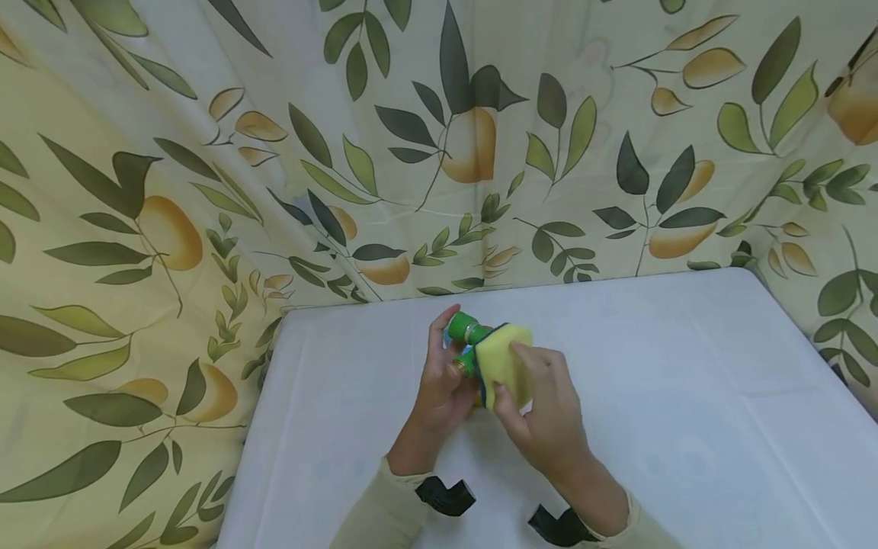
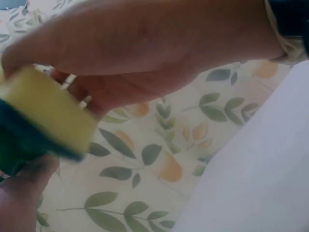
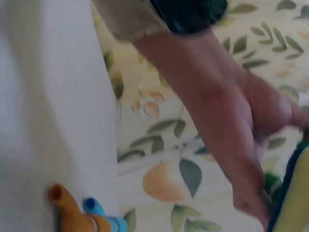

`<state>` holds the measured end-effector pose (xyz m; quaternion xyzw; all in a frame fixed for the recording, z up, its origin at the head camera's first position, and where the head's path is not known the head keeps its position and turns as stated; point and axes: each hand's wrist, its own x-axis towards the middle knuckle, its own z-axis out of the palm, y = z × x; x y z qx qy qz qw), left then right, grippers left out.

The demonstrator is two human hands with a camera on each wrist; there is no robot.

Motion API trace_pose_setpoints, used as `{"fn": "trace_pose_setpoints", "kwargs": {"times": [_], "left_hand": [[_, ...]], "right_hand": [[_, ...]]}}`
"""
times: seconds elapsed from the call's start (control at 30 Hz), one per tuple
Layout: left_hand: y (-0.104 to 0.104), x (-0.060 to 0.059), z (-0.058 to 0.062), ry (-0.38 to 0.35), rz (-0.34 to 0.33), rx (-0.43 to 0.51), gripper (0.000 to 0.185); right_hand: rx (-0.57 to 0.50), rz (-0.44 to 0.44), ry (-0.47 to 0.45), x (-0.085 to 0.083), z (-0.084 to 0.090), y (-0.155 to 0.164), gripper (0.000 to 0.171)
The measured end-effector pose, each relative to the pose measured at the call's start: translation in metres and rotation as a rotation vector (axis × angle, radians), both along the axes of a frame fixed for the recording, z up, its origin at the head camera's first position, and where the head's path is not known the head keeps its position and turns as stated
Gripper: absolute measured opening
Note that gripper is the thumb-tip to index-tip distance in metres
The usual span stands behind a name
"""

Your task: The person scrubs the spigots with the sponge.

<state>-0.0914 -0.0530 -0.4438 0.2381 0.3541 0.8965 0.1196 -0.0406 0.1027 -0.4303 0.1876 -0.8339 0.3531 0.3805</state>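
Above the white table, my left hand (image 1: 439,396) holds a green toy piece with short tube ends (image 1: 463,328). My right hand (image 1: 552,412) pinches a yellow sponge (image 1: 507,362) with a dark scouring side. That dark side faces the green tubes and lies against them. In the left wrist view the sponge (image 2: 53,113) is blurred, fingers behind it. The right wrist view shows an orange tube piece (image 3: 72,212) and a blue tube piece (image 3: 99,212) low at the left. Whether they join the green piece I cannot tell.
A white-covered table (image 1: 658,381) lies beneath both hands. Behind it and to the left hangs a curtain (image 1: 425,229) printed with leaves and fruit. Black bands (image 1: 446,496) sit at both wrists over pale sleeves.
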Motion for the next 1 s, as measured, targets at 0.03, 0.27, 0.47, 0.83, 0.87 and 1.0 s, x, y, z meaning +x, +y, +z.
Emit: {"fn": "trace_pose_setpoints", "kwargs": {"times": [0.03, 0.27, 0.47, 0.83, 0.87, 1.0], "left_hand": [[0.001, 0.001, -0.001, -0.001, 0.020, -0.014, 0.107], [0.002, 0.003, -0.006, -0.018, 0.046, -0.022, 0.106], [0.000, 0.002, -0.009, 0.004, 0.100, -0.061, 0.110], [-0.002, 0.003, -0.004, 0.012, 0.139, -0.046, 0.114], [-0.003, 0.003, -0.003, 0.008, 0.143, -0.041, 0.114], [-0.001, 0.002, 0.001, 0.023, 0.125, 0.012, 0.110]], "right_hand": [[0.011, 0.026, 0.023, 0.001, -0.001, -0.003, 0.049], [0.008, 0.021, 0.004, 0.002, -0.001, -0.007, 0.051], [0.065, 0.112, 0.069, -0.001, 0.003, -0.004, 0.046], [0.173, 0.112, 0.175, -0.007, 0.007, 0.005, 0.034], [0.187, 0.094, 0.193, -0.009, 0.006, 0.007, 0.033], [0.177, 0.046, 0.261, -0.013, 0.003, 0.011, 0.031]]}}
